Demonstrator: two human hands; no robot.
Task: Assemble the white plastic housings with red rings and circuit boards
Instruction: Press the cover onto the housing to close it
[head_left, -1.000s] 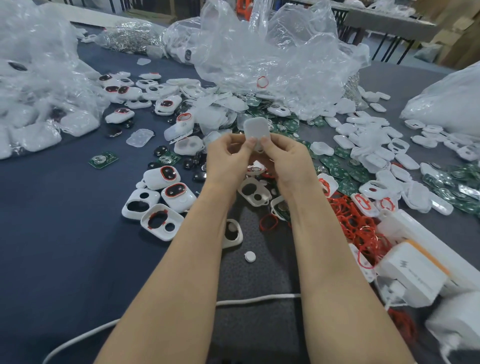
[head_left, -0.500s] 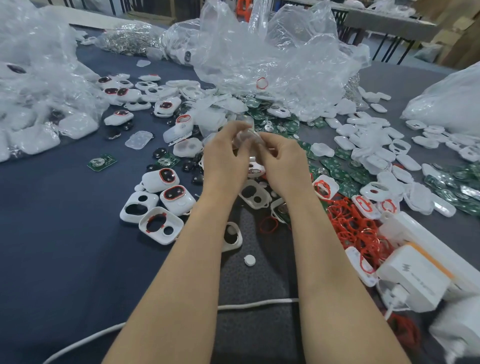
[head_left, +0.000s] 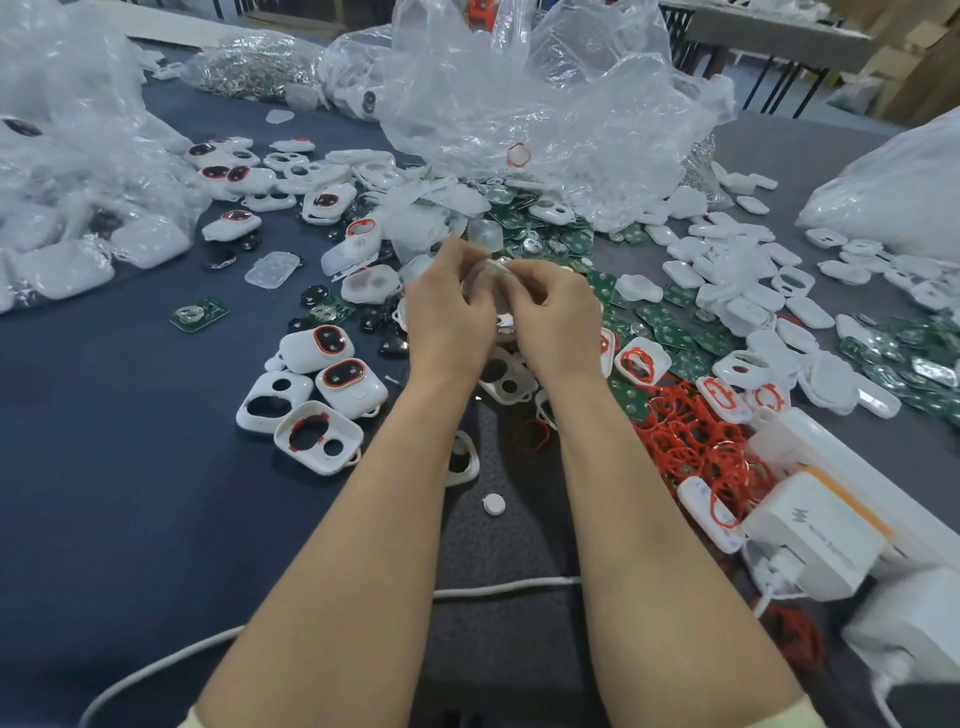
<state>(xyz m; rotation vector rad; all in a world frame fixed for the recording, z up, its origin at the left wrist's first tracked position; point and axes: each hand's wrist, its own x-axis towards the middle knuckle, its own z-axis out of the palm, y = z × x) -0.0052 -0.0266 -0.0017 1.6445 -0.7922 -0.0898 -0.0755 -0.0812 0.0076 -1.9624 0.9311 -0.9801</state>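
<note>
Translucent white plastic housing (head_left: 485, 274) is sitting at centre frame, with both the left hand (head_left: 448, 317) and the right hand (head_left: 557, 319) pinching it closely between curled fingertips. Squeezing evenly from both sides is likely seating the parts squarely; its inside is hidden. Spare red rubber rings (head_left: 691, 441) are lying at lower right.

Pair of hands, bare: left hand (head_left: 449, 309), right hand (head_left: 557, 312). Pair of forearms, uncovered from wrist to near elbow: left forearm (head_left: 337, 545), right forearm (head_left: 649, 545). Pale yellow sleeve hems (head_left: 191, 720), one per arm, cut off at bottom edge of view
</note>
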